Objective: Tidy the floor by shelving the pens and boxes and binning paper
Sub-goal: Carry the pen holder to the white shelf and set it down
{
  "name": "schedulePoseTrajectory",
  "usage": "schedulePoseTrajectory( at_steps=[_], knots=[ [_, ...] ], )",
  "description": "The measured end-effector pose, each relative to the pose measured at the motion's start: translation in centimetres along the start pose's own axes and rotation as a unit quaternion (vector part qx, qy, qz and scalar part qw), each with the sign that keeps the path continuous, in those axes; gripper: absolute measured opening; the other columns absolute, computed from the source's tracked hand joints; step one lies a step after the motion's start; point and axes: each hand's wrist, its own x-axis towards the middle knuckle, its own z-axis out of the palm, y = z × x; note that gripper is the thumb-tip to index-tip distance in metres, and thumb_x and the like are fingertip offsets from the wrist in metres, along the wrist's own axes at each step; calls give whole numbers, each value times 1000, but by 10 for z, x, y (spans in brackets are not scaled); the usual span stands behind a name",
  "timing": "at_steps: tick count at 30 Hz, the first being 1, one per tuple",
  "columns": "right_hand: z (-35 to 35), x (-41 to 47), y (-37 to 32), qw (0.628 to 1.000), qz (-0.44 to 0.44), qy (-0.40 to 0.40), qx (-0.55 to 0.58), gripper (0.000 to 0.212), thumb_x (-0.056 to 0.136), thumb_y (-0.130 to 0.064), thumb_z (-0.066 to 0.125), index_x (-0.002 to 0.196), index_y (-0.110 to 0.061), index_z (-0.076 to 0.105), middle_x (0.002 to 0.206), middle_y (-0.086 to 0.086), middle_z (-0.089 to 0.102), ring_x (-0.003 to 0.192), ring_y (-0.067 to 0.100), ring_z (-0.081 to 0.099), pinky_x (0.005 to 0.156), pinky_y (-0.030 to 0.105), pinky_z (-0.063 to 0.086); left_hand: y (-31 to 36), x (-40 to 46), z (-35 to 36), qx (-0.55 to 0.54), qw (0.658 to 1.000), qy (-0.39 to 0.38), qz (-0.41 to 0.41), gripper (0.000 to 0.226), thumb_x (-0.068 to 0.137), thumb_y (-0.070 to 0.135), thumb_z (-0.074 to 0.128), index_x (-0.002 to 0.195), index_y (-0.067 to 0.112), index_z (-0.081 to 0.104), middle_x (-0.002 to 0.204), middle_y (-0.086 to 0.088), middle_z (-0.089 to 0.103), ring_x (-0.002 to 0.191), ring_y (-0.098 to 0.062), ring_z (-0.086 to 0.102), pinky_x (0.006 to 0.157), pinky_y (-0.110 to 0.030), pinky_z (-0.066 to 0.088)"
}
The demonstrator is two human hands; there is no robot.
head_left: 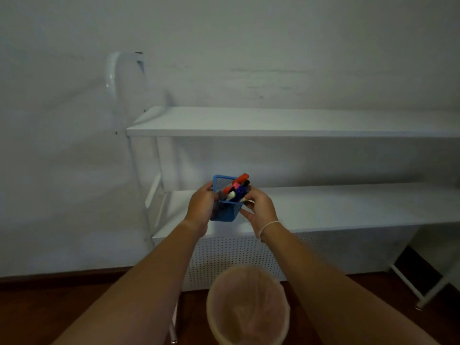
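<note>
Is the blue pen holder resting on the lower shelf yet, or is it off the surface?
Cannot tell. In the head view both hands, left hand and right hand, grip the blue pen holder over the lower shelf, but its base shows neither contact nor gap.

A blue mesh pen holder (226, 207), tilting slightly and stuffed with coloured pens (237, 187), is hovering over the white lower shelf (348, 207).

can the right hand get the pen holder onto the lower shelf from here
Probably yes: the right hand and left hand hold the pen holder just above the lower shelf, with nothing visible between.
</note>
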Motion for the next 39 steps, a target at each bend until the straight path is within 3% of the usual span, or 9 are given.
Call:
schedulePoseTrajectory(
  at_steps=[4, 9, 17, 20, 22, 26, 30, 33, 39],
  knots=[
    [34, 17, 18, 1000, 3, -22, 4, 32, 85, 4, 40, 107, -4, 61, 103, 14, 55, 96, 25, 50, 69, 28, 49, -3, 21, -34, 2, 999, 37, -8, 39, 86, -4, 38, 107, 17, 63, 82, -1, 63, 71, -13, 57, 43, -15, 48],
    [66, 46, 36, 999, 8, -38, -33, 35, 84, 5, 39, 111, -4, 61, 107, 17, 56, 99, 26, 51, 84, 36, 47, -11, 50, -65, 37, 997, 65, -15, 28, 88, 4, 45, 101, 22, 63, 95, -6, 64, 81, -19, 59, 69, -30, 51],
    [105, 72, 57, 986, -29, -85, -138, 33, 77, 1, 43, 90, -19, 65, 105, 28, 62, 111, 45, 52, 101, 57, 39, -20, 83, -103, -4, 993, 110, -28, 33, 93, 8, 41, 76, 29, 61, 79, 2, 64, 70, -13, 60, 46, -18, 48],
    [111, 76, 61, 983, -26, -82, -160, 33, 76, 2, 43, 72, -25, 61, 82, 13, 60, 104, 41, 56, 101, 55, 40, -25, 90, -108, 0, 993, 112, -34, 34, 94, 9, 36, 89, 28, 63, 93, -3, 66, 78, -17, 61, 53, -21, 48],
    [109, 75, 63, 981, -28, -91, -167, 33, 76, 2, 43, 69, -24, 60, 77, 8, 57, 97, 36, 54, 99, 52, 41, -26, 93, -107, -17, 992, 120, -38, 41, 94, 8, 33, 123, 25, 57, 113, -6, 62, 87, -19, 61, 57, -24, 47],
    [90, 67, 63, 974, -56, -92, -200, 42, 84, -4, 46, 124, -11, 53, 128, 16, 55, 122, 32, 49, 103, 44, 42, -23, 89, -102, 7, 986, 159, -47, 51, 93, 10, 33, 141, 26, 40, 126, -4, 57, 94, -20, 59, 67, -27, 47],
    [57, 57, 48, 973, -58, -68, -211, 55, 86, -6, 48, 140, -9, 37, 145, 10, 41, 131, 27, 42, 109, 43, 36, -19, 78, -90, 30, 983, 177, -35, 40, 99, 31, 33, 133, 17, 49, 120, -12, 60, 105, -29, 58, 82, -34, 46],
    [21, 39, 26, 972, -67, -41, -220, 58, 85, -6, 50, 141, -10, 38, 131, 9, 49, 119, 17, 44, 111, 44, 34, -14, 63, -69, 70, 971, 229, -8, 37, 100, 28, 33, 123, 7, 53, 100, -13, 57, 100, -34, 58, 72, -34, 39],
    [-75, -8, -18, 970, -99, 30, -219, 55, 83, -7, 51, 138, -12, 44, 107, 1, 43, 104, 14, 42, 110, 41, 35, -2, 31, -20, 110, 941, 314, -56, 55, 95, 28, 44, 145, 11, 30, 147, -21, 36, 132, -38, 38, 109, -43, 31]
  ],
)
